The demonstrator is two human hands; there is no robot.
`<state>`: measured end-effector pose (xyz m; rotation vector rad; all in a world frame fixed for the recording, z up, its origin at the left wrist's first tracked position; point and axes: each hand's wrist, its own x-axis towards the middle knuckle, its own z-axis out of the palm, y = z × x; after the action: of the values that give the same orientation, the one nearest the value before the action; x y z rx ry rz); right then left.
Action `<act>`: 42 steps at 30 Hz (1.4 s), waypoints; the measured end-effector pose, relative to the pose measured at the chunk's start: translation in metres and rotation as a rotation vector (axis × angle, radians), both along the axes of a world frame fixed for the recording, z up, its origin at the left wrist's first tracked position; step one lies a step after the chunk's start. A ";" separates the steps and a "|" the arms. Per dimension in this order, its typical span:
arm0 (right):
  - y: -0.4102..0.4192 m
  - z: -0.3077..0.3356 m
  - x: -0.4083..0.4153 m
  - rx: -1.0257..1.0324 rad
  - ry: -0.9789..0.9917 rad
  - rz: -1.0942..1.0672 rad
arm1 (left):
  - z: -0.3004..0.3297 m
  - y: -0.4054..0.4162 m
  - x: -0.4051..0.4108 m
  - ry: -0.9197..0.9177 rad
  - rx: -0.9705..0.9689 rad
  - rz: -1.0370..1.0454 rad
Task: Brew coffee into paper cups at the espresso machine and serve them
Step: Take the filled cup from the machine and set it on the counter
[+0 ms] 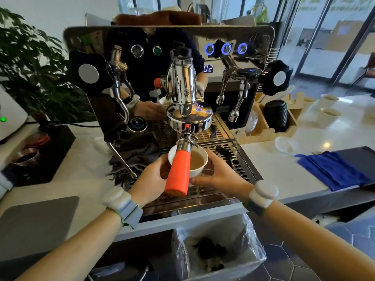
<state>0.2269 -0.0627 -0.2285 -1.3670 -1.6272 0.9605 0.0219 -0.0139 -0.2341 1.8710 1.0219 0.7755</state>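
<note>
Left hand (pixel 151 180) and right hand (pixel 220 175) both gripping filled paper cup (pixel 197 162) under orange-handled portafilter (pixel 178 171), above drip tray (pixel 233 159).

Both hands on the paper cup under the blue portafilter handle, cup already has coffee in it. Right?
Not quite: the head view shows the portafilter handle is orange, not blue. The rest stands: the left hand and right hand both hold the paper cup under it, and the cup already has coffee in it.

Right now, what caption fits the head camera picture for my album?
Both hands, left hand and right hand, hold a paper cup under the portafilter.
</note>
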 end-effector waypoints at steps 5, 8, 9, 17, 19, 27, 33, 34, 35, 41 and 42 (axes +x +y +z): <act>-0.009 0.003 -0.003 0.009 0.002 -0.007 | 0.005 -0.007 0.000 -0.011 0.011 -0.021; -0.019 0.000 -0.005 -0.006 0.008 -0.017 | -0.002 -0.010 -0.003 -0.012 0.041 -0.040; -0.020 -0.002 -0.007 -0.013 0.014 -0.011 | -0.004 -0.009 -0.005 -0.018 0.021 -0.040; -0.050 -0.009 -0.007 -0.005 0.052 -0.072 | -0.010 -0.027 -0.003 -0.053 -0.041 -0.141; -0.061 -0.010 -0.003 0.005 0.048 -0.103 | -0.008 -0.035 0.003 -0.053 -0.039 -0.151; -0.099 -0.008 0.031 0.026 0.063 -0.177 | 0.001 -0.058 0.045 -0.068 -0.031 -0.229; -0.133 0.001 0.085 0.034 0.041 -0.239 | 0.013 -0.088 0.107 -0.059 -0.014 -0.278; -0.139 0.001 0.097 0.031 0.045 -0.247 | 0.016 -0.094 0.120 -0.061 -0.003 -0.287; -0.146 0.001 0.111 0.030 0.049 -0.257 | 0.016 -0.100 0.135 -0.065 -0.009 -0.297; -0.181 0.003 0.185 0.038 0.065 -0.309 | 0.010 -0.121 0.216 -0.151 -0.051 -0.358; -0.181 0.002 0.188 0.038 0.076 -0.316 | 0.010 -0.121 0.219 -0.156 -0.053 -0.355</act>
<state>0.4150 -0.2434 -0.2260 -1.4881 -1.3165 0.7799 0.2414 -0.1353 -0.2238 1.8462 0.5848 0.6623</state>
